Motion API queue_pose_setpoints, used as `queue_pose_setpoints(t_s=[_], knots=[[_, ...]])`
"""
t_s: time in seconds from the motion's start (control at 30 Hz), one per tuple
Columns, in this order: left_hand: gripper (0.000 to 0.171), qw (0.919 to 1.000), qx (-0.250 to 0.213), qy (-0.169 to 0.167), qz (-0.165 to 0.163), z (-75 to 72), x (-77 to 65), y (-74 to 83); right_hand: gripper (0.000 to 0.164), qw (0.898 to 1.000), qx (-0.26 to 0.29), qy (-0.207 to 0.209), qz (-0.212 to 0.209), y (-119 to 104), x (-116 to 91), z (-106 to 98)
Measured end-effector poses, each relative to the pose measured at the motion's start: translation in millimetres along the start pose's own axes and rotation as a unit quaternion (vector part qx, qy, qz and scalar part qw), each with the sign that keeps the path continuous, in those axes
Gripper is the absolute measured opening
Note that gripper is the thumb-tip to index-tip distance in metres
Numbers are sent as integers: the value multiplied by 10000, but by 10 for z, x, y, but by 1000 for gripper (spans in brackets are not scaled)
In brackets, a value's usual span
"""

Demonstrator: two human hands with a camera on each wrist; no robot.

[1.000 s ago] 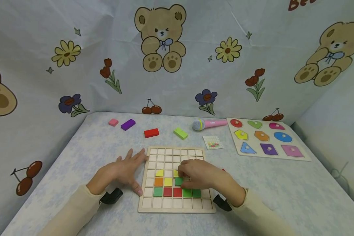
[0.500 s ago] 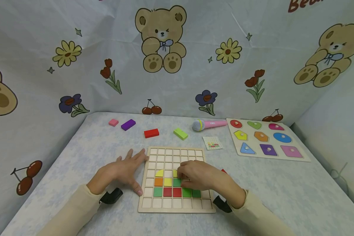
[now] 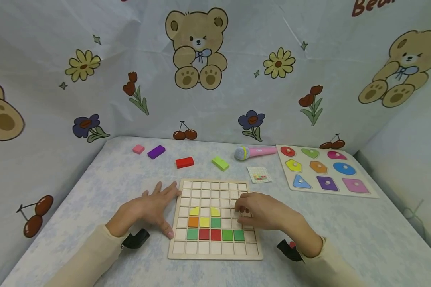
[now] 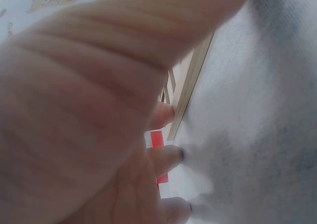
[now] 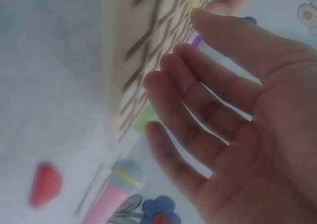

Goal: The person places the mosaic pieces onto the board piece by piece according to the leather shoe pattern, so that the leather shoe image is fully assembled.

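A wooden grid board (image 3: 180, 247) lies on the table, with yellow, orange, green and red tiles set in some of its cells. Two yellow pieces with a cut corner (image 3: 215, 211) sit in the upper row of tiles. My left hand (image 3: 147, 211) rests with spread fingers along the board's left edge, its thumb and fingertips touching the frame. Over the board's right side hovers my right hand (image 3: 267, 211), fingers relaxed. The right wrist view shows no piece in that hand (image 5: 218, 105).
Behind the board lie pink, purple, red (image 3: 184, 162) and lime green (image 3: 220, 163) blocks. A pink toy microphone (image 3: 256, 152), a small pattern card (image 3: 259, 174) and a knobbed shape puzzle (image 3: 323, 183) are at the right. A red piece (image 5: 45, 184) lies near my right wrist.
My right hand has let go of the tiles around the second yellow piece and moved right, uncovering that yellow piece and the green tile. The left hand has stayed in place.
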State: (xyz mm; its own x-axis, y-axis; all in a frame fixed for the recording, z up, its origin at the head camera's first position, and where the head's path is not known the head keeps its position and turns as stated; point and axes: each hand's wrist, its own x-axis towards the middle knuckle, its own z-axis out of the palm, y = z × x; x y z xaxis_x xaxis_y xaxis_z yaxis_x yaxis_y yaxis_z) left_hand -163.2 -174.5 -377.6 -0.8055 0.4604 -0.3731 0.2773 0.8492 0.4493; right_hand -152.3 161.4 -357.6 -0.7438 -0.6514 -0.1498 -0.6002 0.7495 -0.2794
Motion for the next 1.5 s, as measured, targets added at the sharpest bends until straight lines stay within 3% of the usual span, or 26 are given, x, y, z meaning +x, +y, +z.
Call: queue_pose_setpoints(t_s=[0.3, 0.67, 0.97, 1.17, 1.33, 1.5], knots=[[124, 10000, -36, -13, 26, 3, -15, -1, 18, 9977, 321, 78, 594, 310, -257, -79], [123, 10000, -14, 33, 67, 6, -2, 15, 28, 9915, 614, 108, 1142, 603, -383, -159], [122, 10000, -2, 12, 6, 11, -1, 25, 22, 9850, 1124, -280, 1279, 659, -693, -119], [121, 10000, 0, 18, 33, 1, 3, 19, 29, 9696, 1577, -842, 1673, 655, -964, -20], [122, 10000, 68, 49, -23, -1, 15, 23, 41, 9622, 1521, -917, 2063, 612, -1077, 54], [122, 10000, 9, 7, -65, 5, 12, 30, 37, 9628, 1446, -886, 2103, 576, -1093, 100]])
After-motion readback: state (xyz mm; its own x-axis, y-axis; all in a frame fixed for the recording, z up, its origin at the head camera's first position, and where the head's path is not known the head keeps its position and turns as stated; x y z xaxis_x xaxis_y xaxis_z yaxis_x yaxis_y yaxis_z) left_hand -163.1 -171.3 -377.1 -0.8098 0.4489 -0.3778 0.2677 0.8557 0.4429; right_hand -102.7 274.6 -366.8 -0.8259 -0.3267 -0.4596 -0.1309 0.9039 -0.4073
